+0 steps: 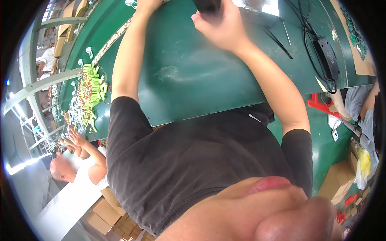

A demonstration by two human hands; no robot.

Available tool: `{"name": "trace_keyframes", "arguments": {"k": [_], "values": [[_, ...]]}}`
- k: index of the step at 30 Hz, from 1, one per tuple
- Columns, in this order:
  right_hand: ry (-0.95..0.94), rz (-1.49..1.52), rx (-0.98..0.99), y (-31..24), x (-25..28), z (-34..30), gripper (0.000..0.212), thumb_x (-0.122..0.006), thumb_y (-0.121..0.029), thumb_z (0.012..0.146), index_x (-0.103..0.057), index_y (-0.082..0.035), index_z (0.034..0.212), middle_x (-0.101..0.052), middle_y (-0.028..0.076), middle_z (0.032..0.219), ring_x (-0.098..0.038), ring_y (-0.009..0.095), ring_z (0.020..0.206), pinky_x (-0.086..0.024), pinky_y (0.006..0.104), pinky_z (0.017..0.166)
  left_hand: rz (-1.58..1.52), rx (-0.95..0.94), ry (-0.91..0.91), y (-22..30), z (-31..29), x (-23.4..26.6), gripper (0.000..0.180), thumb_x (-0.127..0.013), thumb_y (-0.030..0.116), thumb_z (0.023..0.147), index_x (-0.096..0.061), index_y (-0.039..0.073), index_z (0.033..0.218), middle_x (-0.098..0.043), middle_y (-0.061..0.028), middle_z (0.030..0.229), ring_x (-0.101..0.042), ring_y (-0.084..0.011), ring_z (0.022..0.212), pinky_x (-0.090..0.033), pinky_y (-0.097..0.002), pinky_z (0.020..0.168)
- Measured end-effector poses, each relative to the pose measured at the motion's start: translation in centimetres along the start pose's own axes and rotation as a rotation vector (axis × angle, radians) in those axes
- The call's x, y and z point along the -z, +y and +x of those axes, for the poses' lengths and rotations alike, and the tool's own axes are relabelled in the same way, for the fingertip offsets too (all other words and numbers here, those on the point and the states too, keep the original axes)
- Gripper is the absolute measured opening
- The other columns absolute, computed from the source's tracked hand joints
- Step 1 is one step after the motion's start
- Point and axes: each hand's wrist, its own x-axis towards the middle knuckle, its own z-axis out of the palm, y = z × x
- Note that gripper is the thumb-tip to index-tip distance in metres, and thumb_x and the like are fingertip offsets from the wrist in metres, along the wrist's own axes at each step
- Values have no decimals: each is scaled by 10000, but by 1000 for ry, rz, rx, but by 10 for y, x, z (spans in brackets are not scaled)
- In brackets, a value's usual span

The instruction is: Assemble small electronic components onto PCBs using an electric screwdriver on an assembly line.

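Observation:
My right hand is closed around a dark, blurred object at the top edge, thumb on its left side. The upper part of that object lies outside the picture, so I cannot make out its kind. To the left, my left hand reaches over the green tabletop; its fingers are cut off by the top edge. Beside it is a small clear-and-white part. Right of my right hand lie dark tweezers and a thin metal rod.
Several green cylindrical cells with wires are heaped at the left, next to a pale rail. A black power adapter with cables lies at the right. Another person works at the far left. Cardboard boxes stand at lower right.

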Motion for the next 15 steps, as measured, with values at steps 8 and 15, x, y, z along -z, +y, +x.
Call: {"name": "trace_keyframes", "arguments": {"k": [8, 15], "values": [[86, 403, -221, -24, 12, 17, 475, -629, 76, 854, -483, 9, 1300, -623, 54, 742, -563, 115, 500, -441, 262, 443, -149, -458, 34, 102, -129, 26, 157, -805, 156, 766, -667, 107, 823, -659, -45, 826, -650, -251, 707, -517, -368, 617], [170, 202, 131, -48, 48, 38, 454, -587, 47, 858, -470, -1, 1294, -583, 64, 724, -536, 144, 508, -438, 288, 466, -396, -660, 60, 127, -152, 18, 222, -830, 179, 769, -662, 73, 868, -640, -51, 824, -631, -197, 709, -524, -329, 650]]}}
